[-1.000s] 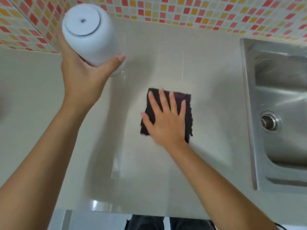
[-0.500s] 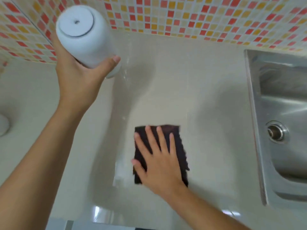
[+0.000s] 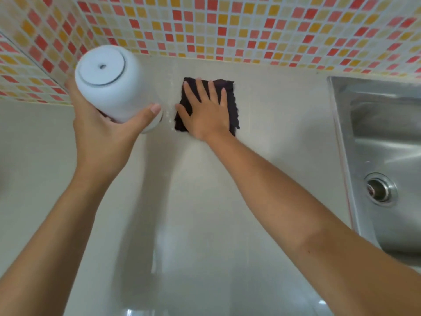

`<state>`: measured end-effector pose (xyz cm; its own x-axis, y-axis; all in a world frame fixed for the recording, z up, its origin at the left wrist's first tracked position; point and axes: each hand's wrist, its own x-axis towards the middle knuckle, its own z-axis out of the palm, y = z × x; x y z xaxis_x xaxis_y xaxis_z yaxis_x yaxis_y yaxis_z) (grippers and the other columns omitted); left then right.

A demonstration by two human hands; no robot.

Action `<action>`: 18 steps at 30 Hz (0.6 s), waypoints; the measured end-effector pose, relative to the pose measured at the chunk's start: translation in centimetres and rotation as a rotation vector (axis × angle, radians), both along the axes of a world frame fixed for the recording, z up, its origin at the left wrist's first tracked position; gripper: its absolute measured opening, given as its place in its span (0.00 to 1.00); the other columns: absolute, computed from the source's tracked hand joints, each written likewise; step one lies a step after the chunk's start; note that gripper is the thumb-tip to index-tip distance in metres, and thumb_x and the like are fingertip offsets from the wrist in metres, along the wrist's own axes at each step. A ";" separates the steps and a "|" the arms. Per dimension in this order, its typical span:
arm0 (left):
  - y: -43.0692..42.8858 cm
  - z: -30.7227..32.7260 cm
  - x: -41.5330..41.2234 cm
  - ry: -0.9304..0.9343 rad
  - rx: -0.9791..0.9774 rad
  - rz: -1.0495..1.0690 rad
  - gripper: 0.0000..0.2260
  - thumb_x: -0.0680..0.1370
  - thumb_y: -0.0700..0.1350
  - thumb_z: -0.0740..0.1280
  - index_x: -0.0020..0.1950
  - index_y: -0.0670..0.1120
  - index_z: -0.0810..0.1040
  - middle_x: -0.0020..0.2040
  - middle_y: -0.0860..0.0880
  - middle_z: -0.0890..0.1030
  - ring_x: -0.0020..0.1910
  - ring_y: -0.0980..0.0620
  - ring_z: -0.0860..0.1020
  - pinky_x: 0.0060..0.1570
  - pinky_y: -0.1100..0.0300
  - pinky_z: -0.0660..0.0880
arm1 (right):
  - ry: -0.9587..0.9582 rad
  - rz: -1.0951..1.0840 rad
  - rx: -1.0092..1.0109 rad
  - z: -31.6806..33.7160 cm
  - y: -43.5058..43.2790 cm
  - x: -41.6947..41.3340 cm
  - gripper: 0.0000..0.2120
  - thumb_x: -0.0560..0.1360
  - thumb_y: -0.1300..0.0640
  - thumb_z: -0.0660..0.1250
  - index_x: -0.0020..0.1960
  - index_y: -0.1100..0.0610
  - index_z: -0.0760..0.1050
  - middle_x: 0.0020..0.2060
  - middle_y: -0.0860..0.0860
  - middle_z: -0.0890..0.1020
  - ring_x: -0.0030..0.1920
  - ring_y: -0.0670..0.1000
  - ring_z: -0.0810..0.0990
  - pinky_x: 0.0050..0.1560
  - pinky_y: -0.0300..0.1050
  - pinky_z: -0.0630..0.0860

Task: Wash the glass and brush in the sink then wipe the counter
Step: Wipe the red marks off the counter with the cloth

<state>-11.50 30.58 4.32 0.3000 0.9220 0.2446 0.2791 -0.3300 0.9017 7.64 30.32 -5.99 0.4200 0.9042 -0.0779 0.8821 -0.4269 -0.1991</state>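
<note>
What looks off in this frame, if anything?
Nothing broken or spilled. Only oddity: the white cylindrical container is off the beige counter, gripped by the left hand, while the right hand presses the dark purple cloth flat by the tiled wall.

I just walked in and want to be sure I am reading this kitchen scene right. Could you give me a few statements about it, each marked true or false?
1. The right hand lies flat on a dark cloth on the counter. True.
2. The left hand grips a white container with its base turned toward the camera. True.
3. A steel sink sits at the right, its drain in view. True.
4. The cloth lies inside the sink. False: it lies on the counter, left of the sink.
5. The wall is plain blue. False: the wall tiles form a red, orange and cream mosaic.
</note>
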 end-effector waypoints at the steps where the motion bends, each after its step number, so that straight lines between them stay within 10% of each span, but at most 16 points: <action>1: 0.2 0.0 0.1 0.004 -0.006 -0.006 0.41 0.68 0.53 0.79 0.74 0.43 0.62 0.68 0.50 0.75 0.65 0.57 0.75 0.66 0.52 0.73 | -0.007 0.014 0.011 -0.1 -1.3 1.1 0.30 0.79 0.35 0.42 0.78 0.45 0.47 0.78 0.49 0.50 0.77 0.56 0.46 0.74 0.61 0.40; 9: 1.6 0.6 -0.7 -0.009 0.011 -0.006 0.43 0.66 0.57 0.79 0.72 0.39 0.65 0.66 0.49 0.77 0.64 0.53 0.77 0.65 0.50 0.74 | -0.085 -0.416 -0.002 0.2 -11.5 14.9 0.30 0.79 0.36 0.41 0.78 0.45 0.47 0.78 0.50 0.51 0.77 0.57 0.48 0.75 0.61 0.44; 18: -0.6 1.9 1.6 -0.062 0.045 -0.034 0.43 0.68 0.55 0.79 0.72 0.36 0.61 0.68 0.44 0.74 0.66 0.52 0.75 0.66 0.53 0.72 | 0.058 0.100 0.005 0.2 -10.0 -15.2 0.30 0.79 0.40 0.48 0.78 0.48 0.50 0.78 0.53 0.51 0.77 0.59 0.46 0.73 0.62 0.44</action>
<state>-9.89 30.02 6.19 0.3137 0.8994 0.3045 0.2114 -0.3788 0.9010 -7.54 20.29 -5.81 0.3225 0.9418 -0.0945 0.9072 -0.3360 -0.2533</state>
